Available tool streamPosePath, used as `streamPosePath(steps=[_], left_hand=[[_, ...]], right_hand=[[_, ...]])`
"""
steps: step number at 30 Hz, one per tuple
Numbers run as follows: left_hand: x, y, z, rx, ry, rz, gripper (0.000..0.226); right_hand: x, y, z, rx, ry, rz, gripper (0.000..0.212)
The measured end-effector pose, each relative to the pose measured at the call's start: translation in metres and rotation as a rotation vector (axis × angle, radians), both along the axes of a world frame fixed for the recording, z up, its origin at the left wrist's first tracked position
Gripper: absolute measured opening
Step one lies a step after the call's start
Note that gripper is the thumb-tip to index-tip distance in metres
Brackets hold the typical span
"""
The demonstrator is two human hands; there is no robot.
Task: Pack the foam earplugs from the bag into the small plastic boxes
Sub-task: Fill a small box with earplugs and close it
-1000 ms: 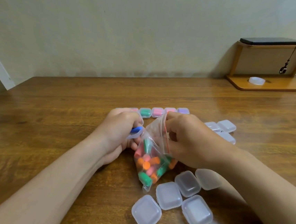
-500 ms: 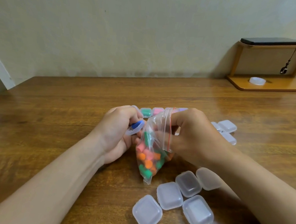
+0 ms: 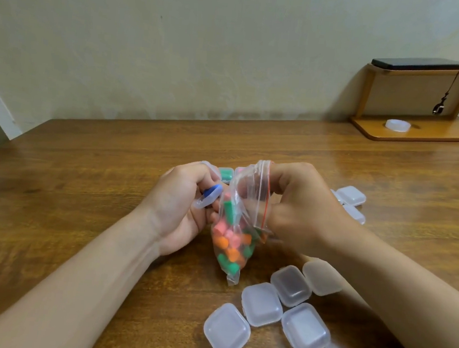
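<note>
Bag (image 3: 231,269): frame centre, between hands, earplugs (image 3: 229,248) inside.
Left hand (image 3: 180,205): curled round small open box (image 3: 204,201) holding blue plug (image 3: 211,194).
Right hand (image 3: 300,208): grips bag mouth, fingers reaching in.
Tip: pinch one plug; keep box close.

Earplugs (image 3: 229,246) in bag (image 3: 251,192), boxes (image 3: 262,304) right

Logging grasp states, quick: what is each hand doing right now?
Left hand: closed round a small clear box that holds a blue earplug.
Right hand: pinching the zip bag at its mouth.
</note>
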State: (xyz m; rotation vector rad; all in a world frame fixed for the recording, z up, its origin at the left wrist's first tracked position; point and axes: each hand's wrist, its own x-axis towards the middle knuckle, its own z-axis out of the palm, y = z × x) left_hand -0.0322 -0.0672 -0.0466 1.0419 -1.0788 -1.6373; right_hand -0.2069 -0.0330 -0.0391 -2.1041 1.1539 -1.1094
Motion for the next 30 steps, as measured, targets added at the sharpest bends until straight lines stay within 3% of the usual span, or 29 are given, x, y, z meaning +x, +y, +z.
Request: streamPosePath(steps=[13,19,25,30], left_hand=[[0.001,0.001,0.000,-0.017,-0.001,-0.029,0.022],[-0.001,0.001,-0.002,-0.050,-0.059,0.000,0.021],[0.003,0.000,0.004,-0.023,-0.048,0.052,0.036],[0.004,0.000,0.007,-0.002,-0.096,0.098,0.042]], right_hand=[[0.001,0.000,0.000,0.045,-0.052,0.031,0.019],[0.003,0.002,0.004,0.073,-0.064,0.057,0.028],[-0.005,0.004,0.012,0.158,-0.160,0.133,0.027],[-0.013,0.002,0.013,0.226,-0.156,0.166,0.012]])
